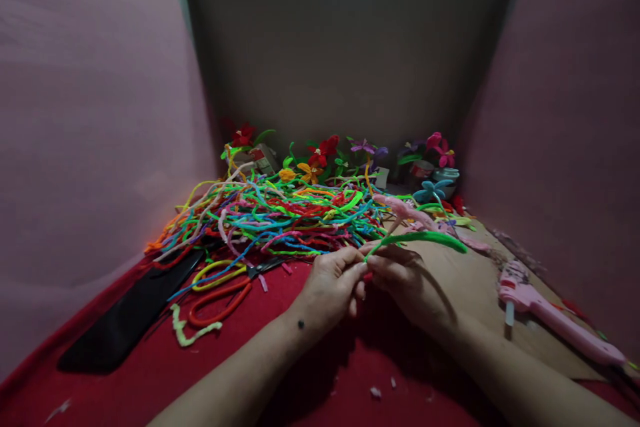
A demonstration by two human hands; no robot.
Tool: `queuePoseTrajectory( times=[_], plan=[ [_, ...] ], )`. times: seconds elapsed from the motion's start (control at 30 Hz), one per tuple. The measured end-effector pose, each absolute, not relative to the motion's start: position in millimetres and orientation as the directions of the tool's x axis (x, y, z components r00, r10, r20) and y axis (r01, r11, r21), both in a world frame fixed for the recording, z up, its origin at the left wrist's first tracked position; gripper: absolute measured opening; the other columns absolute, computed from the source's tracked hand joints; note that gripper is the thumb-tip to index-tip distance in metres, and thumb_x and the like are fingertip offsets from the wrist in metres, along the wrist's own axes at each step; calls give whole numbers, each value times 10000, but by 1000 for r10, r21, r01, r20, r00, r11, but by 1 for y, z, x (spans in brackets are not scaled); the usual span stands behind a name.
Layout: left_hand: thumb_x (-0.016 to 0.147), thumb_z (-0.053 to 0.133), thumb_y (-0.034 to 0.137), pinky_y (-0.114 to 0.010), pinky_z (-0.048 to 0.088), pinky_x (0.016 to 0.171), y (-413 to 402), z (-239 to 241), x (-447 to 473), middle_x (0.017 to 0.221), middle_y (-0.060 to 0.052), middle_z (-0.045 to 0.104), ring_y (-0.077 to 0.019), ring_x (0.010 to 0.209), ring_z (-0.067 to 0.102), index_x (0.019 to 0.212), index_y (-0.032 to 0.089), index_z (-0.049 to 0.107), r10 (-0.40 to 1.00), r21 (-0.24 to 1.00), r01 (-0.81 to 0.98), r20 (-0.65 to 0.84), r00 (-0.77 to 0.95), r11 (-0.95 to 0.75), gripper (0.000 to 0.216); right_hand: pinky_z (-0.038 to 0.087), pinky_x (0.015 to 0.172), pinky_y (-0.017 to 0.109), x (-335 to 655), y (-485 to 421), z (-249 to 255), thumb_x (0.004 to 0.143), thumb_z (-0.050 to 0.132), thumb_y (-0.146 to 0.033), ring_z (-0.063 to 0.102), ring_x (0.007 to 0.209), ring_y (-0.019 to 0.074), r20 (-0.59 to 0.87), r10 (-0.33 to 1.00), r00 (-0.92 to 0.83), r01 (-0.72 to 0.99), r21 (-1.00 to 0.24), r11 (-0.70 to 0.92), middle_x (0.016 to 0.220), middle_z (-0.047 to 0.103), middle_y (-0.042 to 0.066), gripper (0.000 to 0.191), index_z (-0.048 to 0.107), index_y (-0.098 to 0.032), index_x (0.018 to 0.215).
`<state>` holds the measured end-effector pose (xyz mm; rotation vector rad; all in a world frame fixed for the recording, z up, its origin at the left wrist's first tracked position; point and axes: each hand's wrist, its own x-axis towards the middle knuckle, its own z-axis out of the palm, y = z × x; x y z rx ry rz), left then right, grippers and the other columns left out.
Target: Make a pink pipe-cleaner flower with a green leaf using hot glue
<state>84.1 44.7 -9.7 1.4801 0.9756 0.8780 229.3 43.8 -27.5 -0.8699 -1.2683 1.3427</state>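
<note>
Close together in the middle of the head view, my left hand (336, 281) and my right hand (407, 280) pinch the lower stem of a pipe-cleaner flower (427, 238) between their fingertips. Its long green leaf arches to the right over my right hand. Fuzzy pink petals (407, 210) show above the leaf, on a thin pale stem. The stem's bottom end is hidden by my fingers. To the left of my left hand lie scissors (223, 305) with one red and one yellow handle loop. A big tangled heap of coloured pipe cleaners (295, 217) spreads behind my hands.
A pink hot glue gun (560, 323) lies on a cardboard sheet (463, 287) at right. A black flat object (133, 313) and a pale yellow pipe-cleaner piece (187, 333) lie left. Finished flowers, including a blue one (433, 191), line the back. Pink walls (90, 113) flank the red cloth (225, 387).
</note>
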Motion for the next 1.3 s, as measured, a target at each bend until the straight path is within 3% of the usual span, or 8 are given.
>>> queuePoseTrajectory(
  times=[0.17, 0.4, 0.6, 0.8, 0.9, 0.97, 1.13, 1.3],
  plan=[
    [775, 559, 275, -135, 289, 302, 47, -5, 79, 468, 50, 527, -35, 282, 429, 667, 136, 545, 860, 991, -70, -61, 506, 111, 176, 397, 544, 254, 232, 49, -36, 730, 655, -284, 516, 570, 121, 85, 967, -239, -318, -948, 5, 680, 599, 17, 267, 665, -159, 966],
    [747, 617, 232, -137, 299, 278, 53, -7, 73, 437, 58, 495, -22, 248, 358, 676, 114, 577, 742, 898, -261, -100, 663, 354, 144, 341, 481, 228, 231, 55, -37, 648, 731, -295, 443, 477, 82, 135, 949, -285, -413, -911, 5, 557, 557, -28, 267, 688, -164, 876],
    [786, 584, 226, -159, 338, 280, 57, -11, 71, 440, 55, 478, -27, 246, 331, 694, 117, 577, 692, 870, -312, -45, 721, 382, 143, 437, 618, 270, 231, 51, -30, 638, 727, -189, 569, 615, 129, 105, 926, -362, -484, -870, -91, 645, 628, -2, 225, 691, -182, 860],
    [773, 595, 243, -160, 307, 284, 56, -10, 69, 418, 67, 426, -32, 253, 323, 735, 107, 600, 646, 866, -260, -91, 758, 427, 142, 431, 612, 245, 229, 48, -27, 612, 738, -158, 552, 590, 97, 58, 925, -375, -495, -856, -146, 753, 660, 7, 239, 686, -174, 845],
    [777, 590, 303, -154, 269, 303, 54, -5, 71, 442, 64, 444, -25, 268, 327, 714, 124, 588, 693, 924, -186, -107, 713, 334, 190, 437, 602, 258, 230, 50, -32, 629, 726, -182, 551, 596, 109, 77, 937, -340, -524, -843, -121, 765, 654, 13, 239, 678, -176, 863],
    [794, 560, 313, -159, 272, 335, 51, -2, 74, 472, 49, 481, -35, 303, 373, 670, 138, 566, 794, 986, -83, -64, 605, 142, 214, 441, 591, 267, 230, 53, -37, 640, 720, -198, 557, 614, 125, 81, 957, -280, -535, -841, -85, 759, 646, 17, 217, 677, -177, 852],
    [807, 517, 236, -182, 365, 515, 44, -8, 81, 557, 30, 524, -74, 496, 478, 684, 182, 588, 878, 878, 242, 313, 361, -413, 152, 399, 527, 221, 229, 56, -42, 633, 727, -177, 517, 558, 90, 54, 974, -218, -527, -847, -71, 700, 629, 2, 159, 682, -168, 785],
    [832, 474, 301, -179, 336, 396, 45, -13, 83, 518, 45, 514, -65, 366, 460, 684, 174, 542, 917, 973, 123, 134, 376, -193, 207, 393, 524, 227, 226, 50, -32, 699, 668, -212, 516, 531, 92, 120, 971, -207, -394, -919, 29, 638, 610, -11, 59, 666, -165, 735]
  ],
)
